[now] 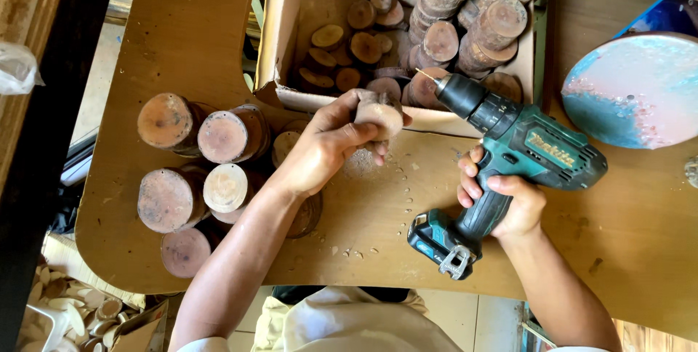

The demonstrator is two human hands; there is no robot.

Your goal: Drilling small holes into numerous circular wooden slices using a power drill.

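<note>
— Where do we have the small round wood slice (379,114)?

— In our left hand (331,145), above the brown plywood table (378,214), just near of the open cardboard box (287,28) of round wood slices.

— And the teal cordless drill (509,156)?

— In our right hand (502,199), right of the slice. The stacks of round wooden discs (200,170) stand left; the round pink-and-blue painted plate (640,94) lies far right.

Open brown cardboard box (280,39), top centre
</note>
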